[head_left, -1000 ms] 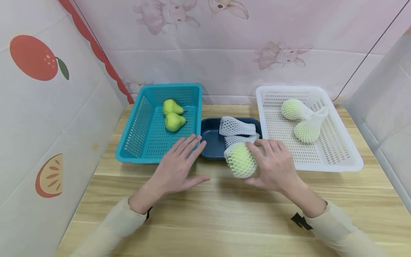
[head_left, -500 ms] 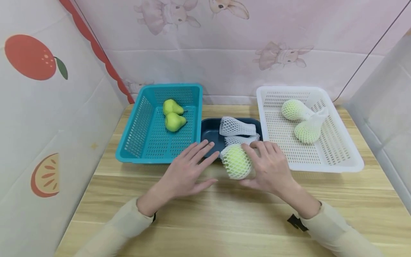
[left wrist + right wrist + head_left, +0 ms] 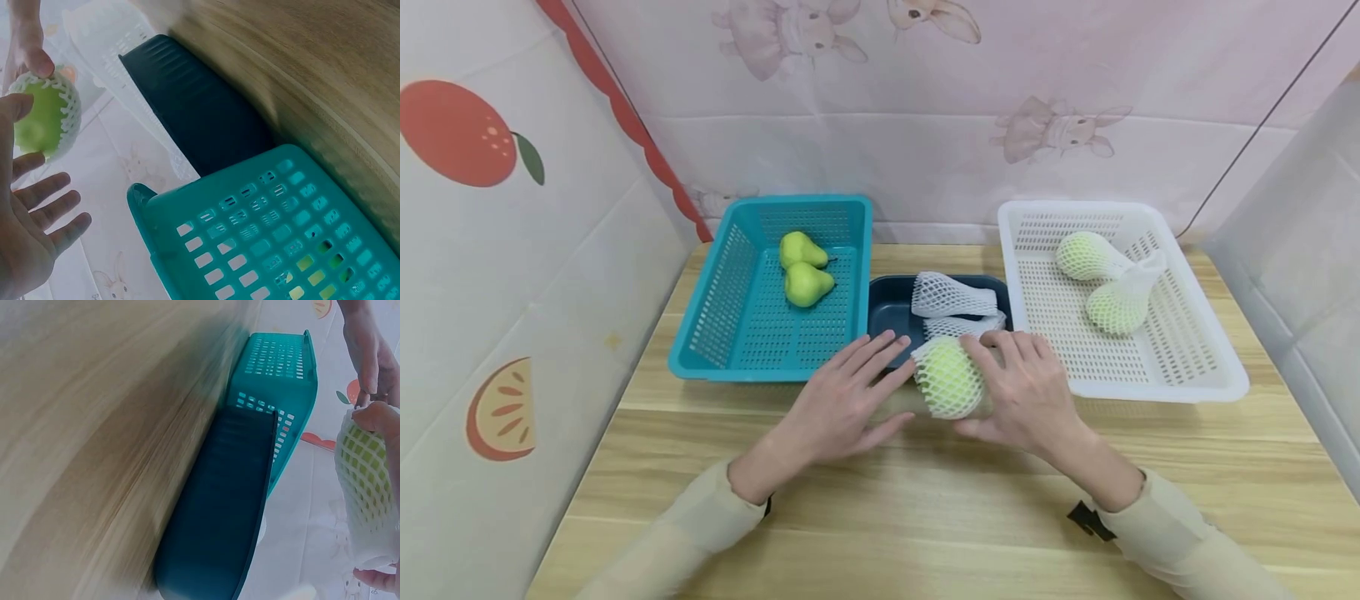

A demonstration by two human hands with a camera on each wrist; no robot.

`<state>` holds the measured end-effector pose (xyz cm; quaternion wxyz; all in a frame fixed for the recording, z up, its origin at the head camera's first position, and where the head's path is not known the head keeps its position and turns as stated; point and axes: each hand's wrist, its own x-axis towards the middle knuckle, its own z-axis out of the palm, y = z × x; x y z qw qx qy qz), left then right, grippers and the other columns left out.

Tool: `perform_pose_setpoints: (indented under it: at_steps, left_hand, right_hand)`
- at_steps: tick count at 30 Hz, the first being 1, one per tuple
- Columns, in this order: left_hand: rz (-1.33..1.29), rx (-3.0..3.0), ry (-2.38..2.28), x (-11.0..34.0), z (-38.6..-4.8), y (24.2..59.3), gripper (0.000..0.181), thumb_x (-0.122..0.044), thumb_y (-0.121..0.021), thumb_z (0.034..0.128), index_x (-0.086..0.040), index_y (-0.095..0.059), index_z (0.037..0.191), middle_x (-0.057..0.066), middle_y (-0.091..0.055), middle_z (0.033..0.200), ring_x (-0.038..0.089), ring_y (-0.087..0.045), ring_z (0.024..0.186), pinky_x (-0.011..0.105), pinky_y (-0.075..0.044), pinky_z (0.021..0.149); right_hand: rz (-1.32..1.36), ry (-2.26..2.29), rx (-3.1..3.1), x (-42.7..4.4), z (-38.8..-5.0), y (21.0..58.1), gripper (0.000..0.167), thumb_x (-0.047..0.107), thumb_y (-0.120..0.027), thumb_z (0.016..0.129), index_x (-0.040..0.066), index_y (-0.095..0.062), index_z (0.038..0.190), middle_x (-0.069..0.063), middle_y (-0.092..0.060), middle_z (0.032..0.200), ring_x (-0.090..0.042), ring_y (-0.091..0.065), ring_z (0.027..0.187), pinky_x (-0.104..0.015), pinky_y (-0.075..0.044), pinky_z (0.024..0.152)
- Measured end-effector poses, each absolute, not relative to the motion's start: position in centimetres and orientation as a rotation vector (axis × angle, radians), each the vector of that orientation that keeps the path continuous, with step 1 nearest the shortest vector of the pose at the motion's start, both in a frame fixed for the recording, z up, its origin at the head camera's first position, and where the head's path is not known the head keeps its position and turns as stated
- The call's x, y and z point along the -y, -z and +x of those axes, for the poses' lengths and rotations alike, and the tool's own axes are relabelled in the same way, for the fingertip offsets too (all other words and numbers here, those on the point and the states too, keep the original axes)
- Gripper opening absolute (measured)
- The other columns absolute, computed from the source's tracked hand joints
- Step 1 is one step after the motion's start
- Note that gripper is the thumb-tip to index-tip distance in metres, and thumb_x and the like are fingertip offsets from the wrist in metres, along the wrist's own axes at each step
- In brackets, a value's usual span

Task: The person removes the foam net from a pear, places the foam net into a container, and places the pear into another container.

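**Netted fruit (image 3: 950,379) gripped by the right hand (image 3: 1030,396) on the near side of the dark blue tray (image 3: 889,310)**

The right hand is curled about the netted fruit, which is raised above the wooden table (image 3: 940,517) on the person's side of the tray. The open end of its white foam net (image 3: 369,500) faces the left hand (image 3: 838,408); bare green skin (image 3: 40,119) shows there in the left wrist view. The left hand, fingers extended and apart, is just beside that end, to the near left of the tray; whether it touches the net cannot be told. Two loose foam nets (image 3: 951,296) lie within the tray, toward its right end. Left of the tray, a teal basket (image 3: 760,321) contains two green pears (image 3: 808,285), touching. Right of the tray, a white basket (image 3: 1165,367) contains two wrapped fruits (image 3: 1120,307). Beyond the tray rises a rabbit-printed backdrop (image 3: 910,158).
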<state>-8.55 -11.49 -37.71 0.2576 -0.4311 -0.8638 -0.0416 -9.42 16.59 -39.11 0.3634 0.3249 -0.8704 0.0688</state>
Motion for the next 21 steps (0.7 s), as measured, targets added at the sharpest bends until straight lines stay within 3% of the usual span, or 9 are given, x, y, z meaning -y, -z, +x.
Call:
perform_pose_setpoints:
  at_steps: [12, 21]
  left_hand:
    - [-1.143, 2.337, 0.127, 11.01, -8.75, 37.47, 0.066, -0.054, -0.083, 0.086, -0.012, -0.067, 0.135, 0.01, -0.064, 0.15, 0.029, -0.06, 0.142, 0.044, -0.049, 0.12]
    - [-1.16, 2.324, 0.118, 10.96, -8.89, 37.32, 0.071, -0.056, -0.084, 0.0829, -0.011, -0.066, 0.134, 0.009, -0.065, 0.149, 0.028, -0.061, 0.14, 0.043, -0.051, 0.118]
  right_hand:
    - [0.874, -0.204, 2.242, -16.18, -9.18, 39.28, 0.109, 0.075, -0.09, 0.047, 0.007, -0.067, 0.129, -0.016, -0.071, 0.109, -0.035, -0.069, 0.091, -0.047, -0.061, 0.081]
    - [0.909, -0.206, 2.25, -15.98, -9.1, 39.13, 0.104, 0.073, -0.089, 0.054, 0.007, -0.067, 0.13, -0.015, -0.071, 0.108, -0.034, -0.068, 0.09, -0.045, -0.06, 0.08]
